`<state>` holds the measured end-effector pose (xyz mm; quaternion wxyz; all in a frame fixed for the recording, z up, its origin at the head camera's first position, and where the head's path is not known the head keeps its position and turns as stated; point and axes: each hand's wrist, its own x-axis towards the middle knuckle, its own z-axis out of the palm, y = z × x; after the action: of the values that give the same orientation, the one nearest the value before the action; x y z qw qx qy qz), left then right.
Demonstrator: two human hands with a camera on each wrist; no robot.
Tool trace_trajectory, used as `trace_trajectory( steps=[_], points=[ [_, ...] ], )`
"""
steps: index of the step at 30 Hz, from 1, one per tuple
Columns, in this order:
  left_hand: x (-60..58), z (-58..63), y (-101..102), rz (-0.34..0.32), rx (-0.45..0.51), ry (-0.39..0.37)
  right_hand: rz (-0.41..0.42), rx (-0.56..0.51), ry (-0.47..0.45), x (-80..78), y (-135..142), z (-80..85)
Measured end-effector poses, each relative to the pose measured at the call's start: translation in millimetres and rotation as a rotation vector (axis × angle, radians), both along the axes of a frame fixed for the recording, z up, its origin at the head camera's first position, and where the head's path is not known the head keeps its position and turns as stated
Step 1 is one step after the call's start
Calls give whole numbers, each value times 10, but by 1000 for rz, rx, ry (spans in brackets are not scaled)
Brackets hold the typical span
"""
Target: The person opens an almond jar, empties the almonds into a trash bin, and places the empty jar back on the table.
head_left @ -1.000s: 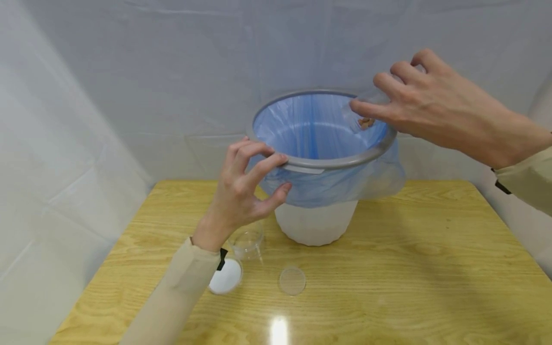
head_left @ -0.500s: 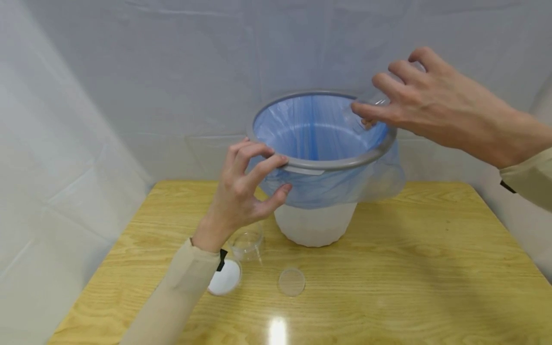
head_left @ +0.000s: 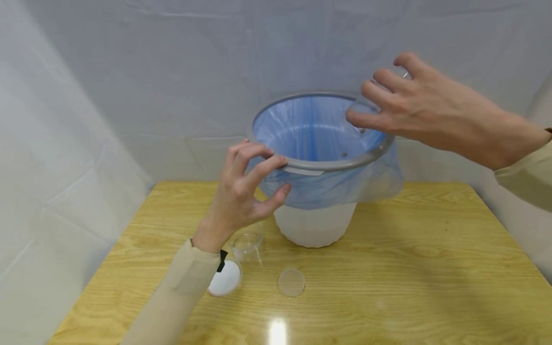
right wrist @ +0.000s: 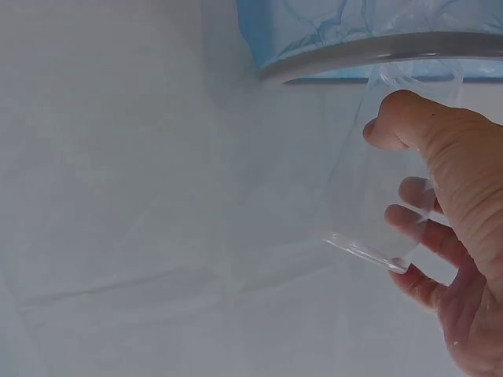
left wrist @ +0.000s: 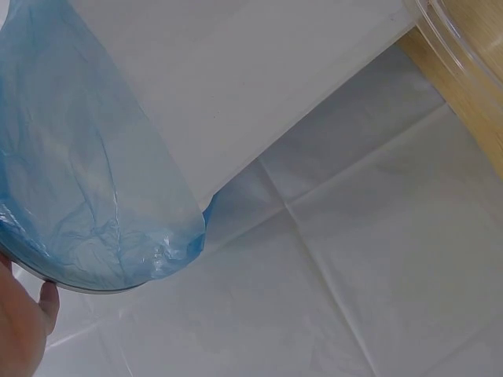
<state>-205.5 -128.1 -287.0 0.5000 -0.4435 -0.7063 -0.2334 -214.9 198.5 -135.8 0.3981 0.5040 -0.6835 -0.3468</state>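
A white trash can (head_left: 315, 225) stands on the table, lined with a translucent blue bag (head_left: 310, 129) folded over its grey rim (head_left: 332, 165). My left hand (head_left: 241, 184) holds the rim at its near left side, with the fingertips on the ring and the thumb lower against the bag. Over the right side of the can, my right hand (head_left: 414, 98) grips a clear plastic cup (right wrist: 361, 181), tilted with its mouth at the rim. One small brown piece (head_left: 344, 154) shows against the bag's inside, and another (head_left: 362, 130) near the cup's mouth.
Below my left hand, a clear container (head_left: 247, 242) stands on the wooden table (head_left: 409, 287). A white round disc (head_left: 225, 278) lies close to it, partly behind my sleeve. A clear round lid (head_left: 292, 282) lies further right. Pale sheeting (head_left: 172, 72) hangs behind the table.
My right hand has shifted slightly left and tipped the cup further. The clump of brown pieces in it has gone from sight, leaving small pieces visible. My left hand has stayed in place.
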Motion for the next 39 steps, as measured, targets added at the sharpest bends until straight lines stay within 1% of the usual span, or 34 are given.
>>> trace_trajectory(
  steps=[6, 11, 16, 30, 35, 39],
  points=[
    [-2, 0, 1, -5, -2, 4, -21, 6, 8, -3, -15, -4],
    [2, 10, 8, -5, 5, -11, -12, -34, -9, 13, -11, 2],
    [1, 6, 7, -5, 2, -10, -29, -72, -11, 36, 19, -7],
    [2, 10, 9, -9, 9, -18, -73, -135, -4, 76, 110, -68],
    [-1, 12, 9, -16, 12, -14, -76, -155, -6, 74, 140, -94],
    [-4, 10, 12, -15, 14, -10, -61, -173, -9, 71, 153, -100]
  ],
)
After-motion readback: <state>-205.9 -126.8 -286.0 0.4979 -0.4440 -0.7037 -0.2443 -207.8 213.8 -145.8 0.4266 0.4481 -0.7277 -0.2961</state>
